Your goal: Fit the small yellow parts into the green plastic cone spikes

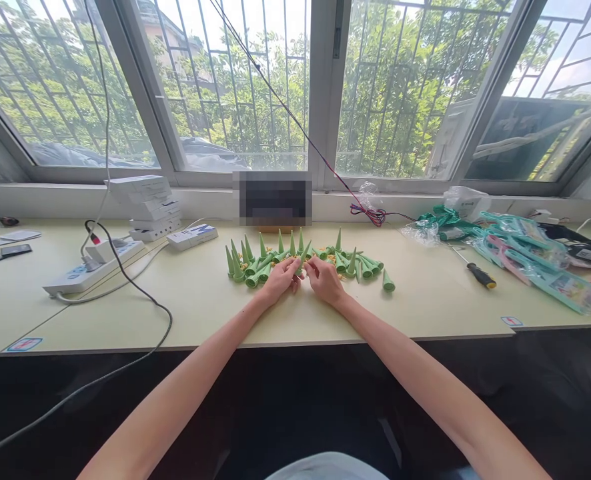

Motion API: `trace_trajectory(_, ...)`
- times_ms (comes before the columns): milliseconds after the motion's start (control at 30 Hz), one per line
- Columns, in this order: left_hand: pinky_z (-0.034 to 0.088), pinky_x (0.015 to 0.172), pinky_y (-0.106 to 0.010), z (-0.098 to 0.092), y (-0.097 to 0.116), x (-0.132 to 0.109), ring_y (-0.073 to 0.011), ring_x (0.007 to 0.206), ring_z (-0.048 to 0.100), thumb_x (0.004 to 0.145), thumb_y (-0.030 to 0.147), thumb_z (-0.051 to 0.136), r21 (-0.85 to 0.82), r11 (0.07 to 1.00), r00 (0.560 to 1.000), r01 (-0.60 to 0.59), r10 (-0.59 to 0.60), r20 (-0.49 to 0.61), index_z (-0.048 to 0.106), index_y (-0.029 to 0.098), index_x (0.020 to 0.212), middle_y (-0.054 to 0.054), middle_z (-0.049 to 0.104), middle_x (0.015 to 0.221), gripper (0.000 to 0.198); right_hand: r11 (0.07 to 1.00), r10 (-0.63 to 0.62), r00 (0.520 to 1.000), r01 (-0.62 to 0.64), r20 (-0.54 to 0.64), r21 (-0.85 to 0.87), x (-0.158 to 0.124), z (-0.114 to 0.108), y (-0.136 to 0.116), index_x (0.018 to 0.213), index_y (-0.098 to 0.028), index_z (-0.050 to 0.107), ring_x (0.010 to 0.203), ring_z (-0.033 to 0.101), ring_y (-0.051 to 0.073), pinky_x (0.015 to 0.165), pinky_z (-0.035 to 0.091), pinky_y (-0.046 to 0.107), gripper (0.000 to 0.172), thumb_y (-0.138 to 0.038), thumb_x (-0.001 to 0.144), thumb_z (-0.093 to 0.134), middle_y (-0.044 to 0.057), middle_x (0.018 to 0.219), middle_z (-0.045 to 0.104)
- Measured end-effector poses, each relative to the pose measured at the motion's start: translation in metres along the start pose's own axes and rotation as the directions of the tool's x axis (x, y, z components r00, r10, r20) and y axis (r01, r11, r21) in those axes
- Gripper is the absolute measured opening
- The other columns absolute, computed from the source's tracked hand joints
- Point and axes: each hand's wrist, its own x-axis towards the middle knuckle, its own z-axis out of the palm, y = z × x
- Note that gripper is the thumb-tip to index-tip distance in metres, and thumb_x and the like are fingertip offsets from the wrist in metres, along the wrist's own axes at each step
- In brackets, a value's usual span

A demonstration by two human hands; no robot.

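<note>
Here, our left hand [279, 280] pinches a green cone [304, 253], likely light, stiff, best held mid-body; our right hand's [325, 279] hold is unclear.

Clock positions taken from the cones.
Cones [292, 244], centre: plain light green.
Small pieces [331, 257] among them: yellow.
Surface [200, 293]: pale yellow.
Box stack [155, 212], between 9 and 10 o'clock: white.
Power strip [95, 267], 9 o'clock: white.
Screwdriver [480, 275], 3 o'clock: black and yellow handle.
Packets [550, 273], 3 o'clock: teal, multicoloured print.
Window frame [325, 100], 12 o'clock: grey.
</note>
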Motion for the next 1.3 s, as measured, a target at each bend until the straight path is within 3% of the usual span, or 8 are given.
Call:
trace_trajectory(233, 0.039, 0.036, -0.02, 0.002, 0.002, -0.001, -0.0078, 0.045, 0.054, 0.085, 0.057, 0.058, 0.069, 0.995, 0.996, -0.067, 0.071, -0.053, 0.053, 0.019, 0.098, 0.001, 0.056, 0.077, 0.04, 0.999, 0.046, 0.999, -0.046, 0.002, -0.003, 0.001, 0.0, 0.0, 0.072, -0.021, 0.051, 0.056, 0.049, 0.014, 0.059, 0.036, 0.026, 0.027, -0.035, 0.095, 0.044, 0.001, 0.064, 0.059)
trace_trajectory(333, 0.04, 0.04, -0.02, 0.003, 0.006, -0.005, -0.0081, 0.048, 0.054, 0.081, 0.044, 0.066, 0.12, 0.992, 0.997, -0.05, 0.056, -0.051, 0.056, 0.017, 0.11, -0.001, 0.059, 0.079, 0.04, 0.998, 0.065, 0.998, -0.065, -0.012, -0.009, 0.001, 0.0, 0.001, 0.07, -0.021, 0.051, 0.054, 0.047, 0.014, 0.058, 0.035, 0.026, 0.03, -0.036, 0.095, 0.044, 0.001, 0.061, 0.058)
trace_trajectory(467, 0.043, 0.047, -0.021, 0.003, 0.011, -0.01, -0.0091, 0.052, 0.053, 0.071, 0.026, 0.073, 0.224, 0.974, 0.999, -0.04, 0.044, -0.009, 0.056, 0.015, 0.123, 0.001, 0.059, 0.072, 0.056, 0.997, 0.073, 0.997, -0.074, -0.023, -0.03, 0.002, 0.001, 0.002, 0.067, -0.02, 0.053, 0.054, 0.046, 0.014, 0.057, 0.034, 0.026, 0.032, -0.035, 0.095, 0.046, 0.001, 0.059, 0.057)
trace_trajectory(567, 0.041, 0.048, -0.021, 0.002, 0.01, -0.01, -0.0109, 0.058, 0.055, 0.072, 0.032, 0.073, 0.298, 0.951, 0.996, -0.084, 0.081, 0.023, 0.057, 0.015, 0.122, -0.001, 0.061, 0.075, 0.055, 0.997, 0.061, 0.998, -0.062, -0.018, -0.038, 0.002, 0.001, 0.002, 0.066, -0.02, 0.053, 0.053, 0.045, 0.013, 0.057, 0.033, 0.025, 0.033, -0.035, 0.094, 0.046, 0.001, 0.058, 0.056)
trace_trajectory(800, 0.05, 0.06, -0.023, 0.0, 0.003, -0.005, -0.0107, 0.07, 0.057, 0.075, 0.047, 0.07, 0.445, 0.879, 0.983, -0.174, 0.183, 0.024, 0.062, 0.018, 0.113, -0.008, 0.065, 0.115, 0.049, 0.999, 0.039, 0.999, -0.039, -0.007, 0.012, 0.001, 0.001, 0.001, 0.067, -0.019, 0.055, 0.053, 0.045, 0.012, 0.056, 0.034, 0.024, 0.032, -0.035, 0.093, 0.046, 0.0, 0.058, 0.056)
trace_trajectory(967, 0.049, 0.054, -0.024, -0.001, 0.0, -0.003, -0.0123, 0.069, 0.058, 0.076, 0.046, 0.067, 0.45, 0.881, 0.986, -0.148, 0.166, 0.0, 0.062, 0.015, 0.114, -0.009, 0.067, 0.109, 0.049, 0.999, 0.029, 1.0, -0.029, 0.003, 0.031, 0.001, 0.001, 0.001, 0.066, -0.019, 0.054, 0.053, 0.046, 0.011, 0.056, 0.033, 0.024, 0.032, -0.035, 0.093, 0.047, 0.0, 0.058, 0.056)
trace_trajectory(1300, 0.058, 0.07, -0.03, -0.004, -0.009, 0.003, -0.0144, 0.076, 0.063, 0.074, 0.038, 0.071, 0.462, 0.857, 0.959, -0.226, 0.28, -0.051, 0.064, 0.014, 0.116, -0.01, 0.068, 0.112, 0.048, 0.998, 0.043, 0.999, -0.044, 0.023, 0.052, 0.003, 0.002, 0.0, 0.064, -0.02, 0.052, 0.054, 0.049, 0.013, 0.056, 0.035, 0.026, 0.035, -0.035, 0.094, 0.045, 0.001, 0.059, 0.06)
